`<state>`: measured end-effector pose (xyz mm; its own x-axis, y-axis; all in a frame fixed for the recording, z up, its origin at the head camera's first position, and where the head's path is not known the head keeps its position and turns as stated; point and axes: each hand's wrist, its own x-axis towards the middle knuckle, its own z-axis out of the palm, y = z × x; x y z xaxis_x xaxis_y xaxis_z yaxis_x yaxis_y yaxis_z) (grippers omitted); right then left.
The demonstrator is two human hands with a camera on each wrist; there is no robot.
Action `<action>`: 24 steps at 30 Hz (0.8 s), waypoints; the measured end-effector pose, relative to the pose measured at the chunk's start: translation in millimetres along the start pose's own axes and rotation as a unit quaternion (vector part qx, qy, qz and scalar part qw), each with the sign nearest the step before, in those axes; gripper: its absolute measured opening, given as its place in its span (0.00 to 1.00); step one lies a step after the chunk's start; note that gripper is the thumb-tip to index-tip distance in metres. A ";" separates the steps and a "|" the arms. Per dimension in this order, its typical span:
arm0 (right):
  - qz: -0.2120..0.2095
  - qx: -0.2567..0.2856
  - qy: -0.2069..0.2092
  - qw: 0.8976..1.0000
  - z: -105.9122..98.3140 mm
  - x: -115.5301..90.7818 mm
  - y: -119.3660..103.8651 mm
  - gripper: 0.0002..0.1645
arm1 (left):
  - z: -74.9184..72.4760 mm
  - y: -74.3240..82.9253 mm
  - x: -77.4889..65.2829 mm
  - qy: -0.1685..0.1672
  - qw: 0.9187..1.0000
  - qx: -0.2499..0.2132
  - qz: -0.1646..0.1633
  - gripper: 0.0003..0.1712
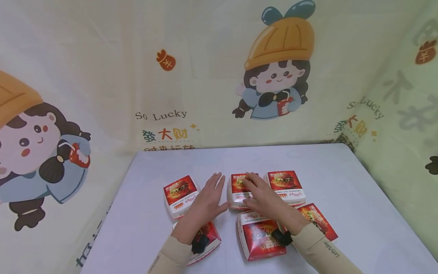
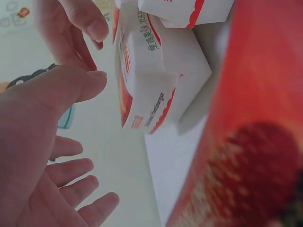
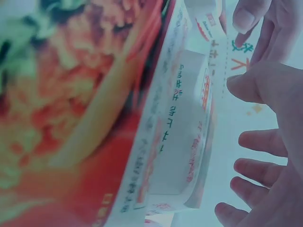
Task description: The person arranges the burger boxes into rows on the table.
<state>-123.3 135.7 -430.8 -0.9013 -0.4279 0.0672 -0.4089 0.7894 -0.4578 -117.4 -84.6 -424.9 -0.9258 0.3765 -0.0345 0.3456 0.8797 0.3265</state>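
Several red and white burger boxes lie on a table. My left hand [image 1: 211, 198] hangs between the back-left box [image 1: 178, 191] and the middle box [image 1: 237, 186], fingers extended and holding nothing. Below its wrist sits a front-left box [image 1: 213, 236], partly covered by the arm. Over the middle box's right edge reaches my right hand [image 1: 262, 195], fingers spread. In the right wrist view, the fingers [image 3: 259, 169] and thumb appear apart from the white box side [image 3: 177, 132]. A front-middle box [image 1: 258, 239] lies below the right forearm.
At the back right is another box [image 1: 284, 182], with one more box [image 1: 319, 220] tilted beside the right wrist. The white table [image 1: 150, 167] meets a printed cloth backdrop [image 1: 212, 76] at its far edge. Dark wrist devices [image 1: 200, 243] sit on both arms.
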 end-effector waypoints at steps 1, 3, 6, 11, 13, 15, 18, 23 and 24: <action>0.000 0.000 -0.001 1.000 -0.1 0.5 -0.7 0.44 | -0.1 -1.2 -2.6 0.005 1.000 0.000 -0.002 0.53; -0.001 -0.001 -0.001 1.000 -0.3 1.4 -2.6 0.44 | -0.3 -3.6 -8.0 0.014 1.000 -0.005 -0.005 0.53; -0.006 0.002 -0.001 1.000 -0.5 3.6 -5.8 0.44 | -0.6 -6.5 -15.1 0.022 0.999 -0.026 -0.018 0.53; -0.012 0.008 -0.004 1.000 1.4 6.4 -10.3 0.44 | -2.2 -12.3 -25.3 0.037 0.998 -0.036 -0.039 0.54; -0.012 0.012 -0.008 1.000 2.1 6.6 -12.1 0.45 | -3.9 -15.0 -29.1 0.044 0.998 -0.034 -0.042 0.54; -0.013 0.017 -0.011 1.000 2.3 6.7 -14.0 0.46 | -5.9 -18.1 -32.8 0.049 0.997 -0.038 -0.047 0.54; -0.020 0.024 -0.014 0.999 1.7 8.0 -16.8 0.47 | -9.0 -23.4 -37.0 0.057 0.996 -0.047 -0.059 0.55; -0.039 0.018 -0.027 0.999 3.1 12.0 -22.2 0.46 | -11.3 -33.6 -43.8 0.065 0.993 -0.054 -0.082 0.55; -0.044 0.016 -0.030 0.998 3.6 13.0 -23.8 0.46 | -11.3 -35.9 -45.6 0.068 0.992 -0.056 -0.086 0.56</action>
<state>-124.7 109.8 -422.2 -0.8517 -0.5210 0.0561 -0.4805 0.7337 -0.4805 -89.3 -136.7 -424.4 -0.9843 0.1746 0.0261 0.1687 0.8870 0.4297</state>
